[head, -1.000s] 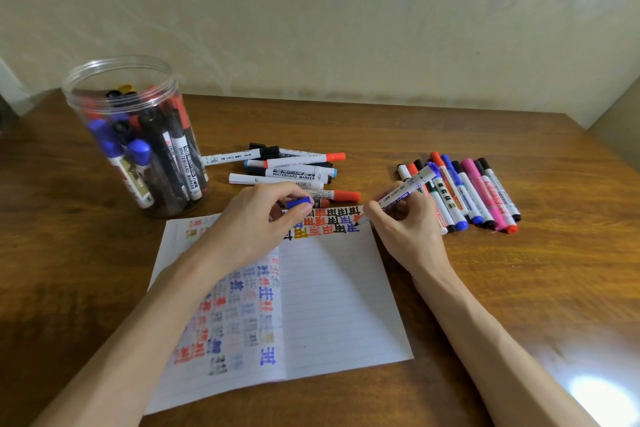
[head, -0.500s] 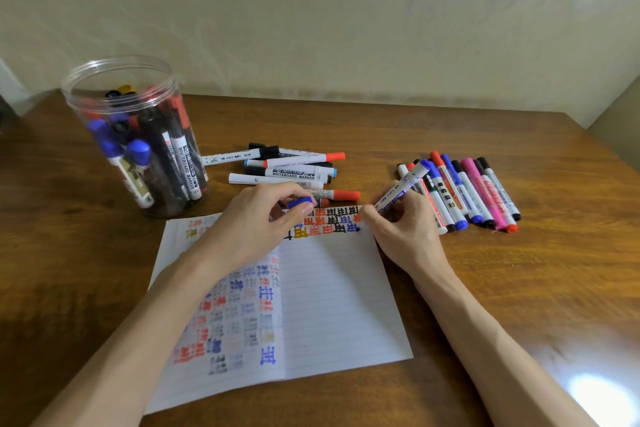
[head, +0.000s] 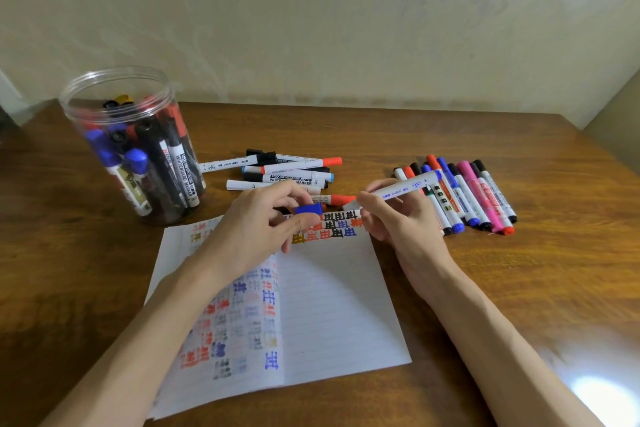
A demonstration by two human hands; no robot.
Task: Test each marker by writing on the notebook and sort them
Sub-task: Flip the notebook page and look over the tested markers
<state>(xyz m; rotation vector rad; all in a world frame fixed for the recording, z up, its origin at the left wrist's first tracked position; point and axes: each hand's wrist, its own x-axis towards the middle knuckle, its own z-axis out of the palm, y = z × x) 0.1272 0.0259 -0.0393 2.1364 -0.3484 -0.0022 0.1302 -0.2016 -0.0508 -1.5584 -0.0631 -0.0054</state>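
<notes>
An open lined notebook (head: 332, 308) lies on the wooden table, with coloured test marks on its left page and along the top of its right page. My right hand (head: 401, 222) grips an uncapped white marker (head: 403, 189) with a blue end, its tip pointing left over the notebook's top edge. My left hand (head: 256, 229) pinches the marker's blue cap (head: 309, 209) just left of that tip. A loose pile of markers (head: 287, 173) lies behind my hands. A neat row of markers (head: 467, 198) lies to the right.
A clear plastic jar (head: 135, 146) holding several markers stands at the back left of the table (head: 519, 288). A pale wall runs behind the table. Bright glare shows at the table's front right corner.
My right hand has tilted the marker flatter and brought its tip leftward toward the blue cap. My left hand has shifted slightly with the cap.
</notes>
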